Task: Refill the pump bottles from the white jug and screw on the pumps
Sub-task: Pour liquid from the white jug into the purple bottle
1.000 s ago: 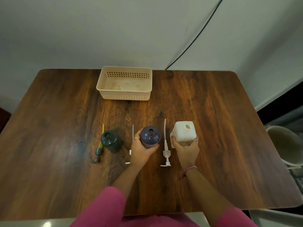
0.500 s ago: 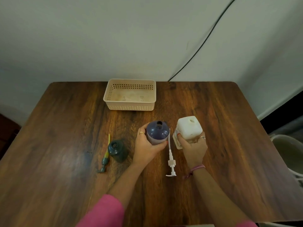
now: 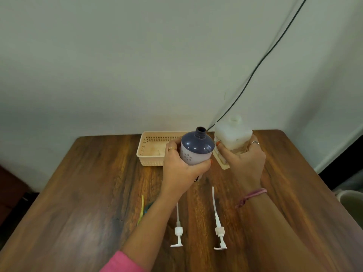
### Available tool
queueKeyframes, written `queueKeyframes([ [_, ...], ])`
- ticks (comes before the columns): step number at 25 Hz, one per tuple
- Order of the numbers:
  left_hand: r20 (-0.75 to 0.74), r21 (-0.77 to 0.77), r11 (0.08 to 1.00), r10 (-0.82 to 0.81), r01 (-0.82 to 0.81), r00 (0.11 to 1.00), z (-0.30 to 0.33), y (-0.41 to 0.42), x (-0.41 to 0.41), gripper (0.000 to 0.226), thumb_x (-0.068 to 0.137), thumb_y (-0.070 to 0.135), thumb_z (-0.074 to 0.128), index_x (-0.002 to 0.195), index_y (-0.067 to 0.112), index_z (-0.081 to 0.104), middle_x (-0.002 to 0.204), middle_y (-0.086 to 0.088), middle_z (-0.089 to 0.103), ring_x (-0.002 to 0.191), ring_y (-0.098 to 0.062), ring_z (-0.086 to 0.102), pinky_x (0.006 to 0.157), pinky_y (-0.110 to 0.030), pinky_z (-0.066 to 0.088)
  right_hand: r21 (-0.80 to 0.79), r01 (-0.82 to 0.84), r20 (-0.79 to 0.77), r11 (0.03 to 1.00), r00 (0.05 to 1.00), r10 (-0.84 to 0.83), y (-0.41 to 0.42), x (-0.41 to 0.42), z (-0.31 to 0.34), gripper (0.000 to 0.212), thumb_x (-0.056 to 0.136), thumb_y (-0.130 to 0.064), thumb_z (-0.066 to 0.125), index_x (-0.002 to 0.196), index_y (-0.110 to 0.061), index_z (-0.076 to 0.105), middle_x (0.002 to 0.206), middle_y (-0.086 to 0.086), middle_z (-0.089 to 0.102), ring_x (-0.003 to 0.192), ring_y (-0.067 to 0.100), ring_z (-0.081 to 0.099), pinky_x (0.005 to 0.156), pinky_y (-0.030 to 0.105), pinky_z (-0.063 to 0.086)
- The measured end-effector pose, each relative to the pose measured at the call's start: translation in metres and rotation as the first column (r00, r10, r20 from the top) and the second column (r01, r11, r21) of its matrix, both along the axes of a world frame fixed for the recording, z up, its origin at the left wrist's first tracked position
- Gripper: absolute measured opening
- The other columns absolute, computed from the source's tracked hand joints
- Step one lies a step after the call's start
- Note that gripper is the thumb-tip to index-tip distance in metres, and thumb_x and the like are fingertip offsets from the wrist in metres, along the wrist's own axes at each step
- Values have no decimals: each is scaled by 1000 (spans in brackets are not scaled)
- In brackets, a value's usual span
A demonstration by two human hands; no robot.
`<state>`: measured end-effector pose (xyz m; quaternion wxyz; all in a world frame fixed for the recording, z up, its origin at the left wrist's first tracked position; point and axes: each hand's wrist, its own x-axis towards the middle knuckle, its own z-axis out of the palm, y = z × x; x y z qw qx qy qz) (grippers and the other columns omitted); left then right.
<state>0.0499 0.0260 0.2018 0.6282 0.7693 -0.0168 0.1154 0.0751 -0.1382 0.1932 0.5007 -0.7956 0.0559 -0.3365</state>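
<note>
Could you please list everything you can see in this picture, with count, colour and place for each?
Wooden table: one, dark brown, fills the lower view.
Perforated plastic basket: one, beige, at the table's far edge, appears empty.
Round purple-topped pump bottle: one, purple over pale, uncapped, held above the table.
Square white plastic jug: one, translucent white, uncapped, held right of the bottle.
White pump heads with tubes: two, lying on the table, one beside the left forearm, one to its right.
Yellow-green tube: one, lying left of the left forearm.
Dark teal object: one, mostly hidden behind the forearm.
Black cable: one, on the wall.
Pale tub: one, off the table's right edge.
Left hand: grip on the bottle, gold ring.
Right hand: grip on the jug, silver ring, pink wristband.
</note>
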Motion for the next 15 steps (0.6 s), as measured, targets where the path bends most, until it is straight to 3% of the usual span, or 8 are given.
queueKeyframes([
  [5,59,15,999,42,-43,997,46,16,13,77,61,29,90,116,38,38,109,18,50,96,3,54,63,-4,46,-125,17,27,992,1000,-14,12,13,59,58,66,-42,83,109,-13,59,96,-4,64,86,11,60,67,22,45],
  [9,115,9,999,49,-50,992,71,27,23,77,60,28,91,117,36,40,115,9,53,102,-2,55,77,-16,51,-236,40,79,971,997,-22,22,21,87,69,62,-53,74,116,-14,56,99,-3,64,86,15,58,66,22,40],
  [15,171,14,999,33,-36,985,95,38,31,77,57,32,91,116,36,42,113,7,53,102,-9,58,74,-20,56,-359,58,138,932,990,-9,31,33,120,67,65,-49,80,119,-18,56,93,-3,66,79,16,57,65,24,41],
])
